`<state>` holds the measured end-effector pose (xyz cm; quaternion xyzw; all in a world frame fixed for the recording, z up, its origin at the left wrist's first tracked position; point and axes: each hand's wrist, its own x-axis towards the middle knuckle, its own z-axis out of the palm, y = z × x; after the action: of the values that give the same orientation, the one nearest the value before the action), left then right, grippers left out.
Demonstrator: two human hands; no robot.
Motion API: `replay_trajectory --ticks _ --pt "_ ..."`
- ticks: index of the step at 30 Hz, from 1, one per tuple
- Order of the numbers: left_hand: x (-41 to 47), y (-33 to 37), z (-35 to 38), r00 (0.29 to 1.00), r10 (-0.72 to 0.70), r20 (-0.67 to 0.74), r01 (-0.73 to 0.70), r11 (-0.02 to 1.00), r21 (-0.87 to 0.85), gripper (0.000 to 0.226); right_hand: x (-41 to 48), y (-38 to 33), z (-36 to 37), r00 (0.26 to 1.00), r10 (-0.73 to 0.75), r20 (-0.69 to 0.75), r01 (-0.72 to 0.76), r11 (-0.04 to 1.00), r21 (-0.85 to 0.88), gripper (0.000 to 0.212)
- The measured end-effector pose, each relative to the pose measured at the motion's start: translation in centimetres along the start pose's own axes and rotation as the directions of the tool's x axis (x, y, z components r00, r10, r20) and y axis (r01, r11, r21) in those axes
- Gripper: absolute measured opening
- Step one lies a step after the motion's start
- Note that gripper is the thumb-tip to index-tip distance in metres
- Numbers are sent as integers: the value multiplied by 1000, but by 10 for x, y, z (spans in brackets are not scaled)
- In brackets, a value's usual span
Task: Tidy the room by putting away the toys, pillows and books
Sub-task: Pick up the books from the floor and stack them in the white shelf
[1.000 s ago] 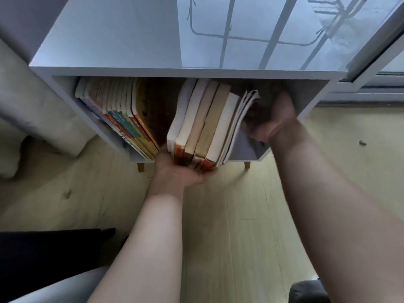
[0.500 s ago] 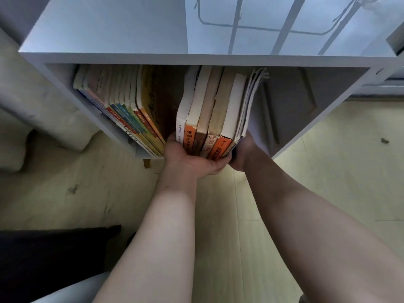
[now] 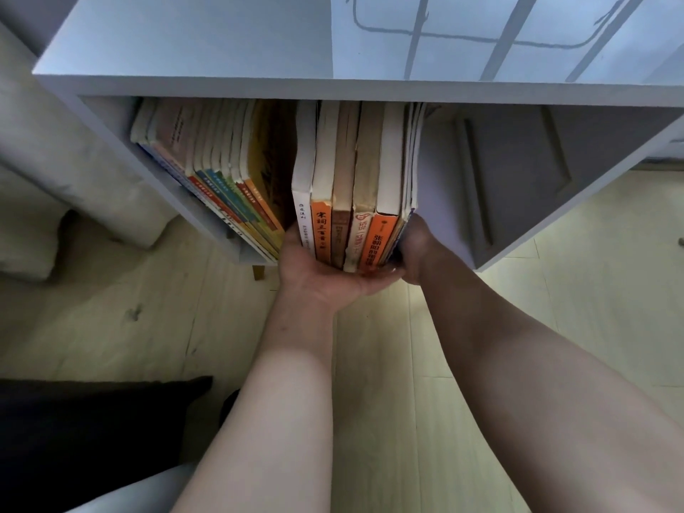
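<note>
While a second ago the right hand [image 3: 414, 249] reached deep into the empty right side of the shelf, it has now drawn back to the front edge and presses flat against the right face of the held books. The white bookshelf [image 3: 222, 42], seen from above, holds two groups in its open compartment. At the left, a row of thin colourful books [image 3: 222, 172] leans against the side wall. In the middle, a bundle of upright books [image 3: 351, 201] with white, orange and brown spines stands squeezed between both hands. The left hand [image 3: 318, 275] cups underneath, fingers curled around the spines' lower ends.
</note>
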<state>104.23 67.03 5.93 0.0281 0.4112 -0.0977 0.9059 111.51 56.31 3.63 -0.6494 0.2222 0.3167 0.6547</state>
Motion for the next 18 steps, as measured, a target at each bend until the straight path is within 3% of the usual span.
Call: replay_trajectory --ticks 6,13,18 --pt "8 -3 -8 994 35 108 -37 999 23 78 -5 -14 2 999 -33 -18 34 998 61 44" --pt "6 2 -38 989 94 116 -64 970 -234 70 -3 -9 7 998 -41 -49 38 997 -61 53" --pt "11 8 -33 982 108 151 -67 964 -257 58 -2 -13 16 999 -38 9 38 998 -56 52"
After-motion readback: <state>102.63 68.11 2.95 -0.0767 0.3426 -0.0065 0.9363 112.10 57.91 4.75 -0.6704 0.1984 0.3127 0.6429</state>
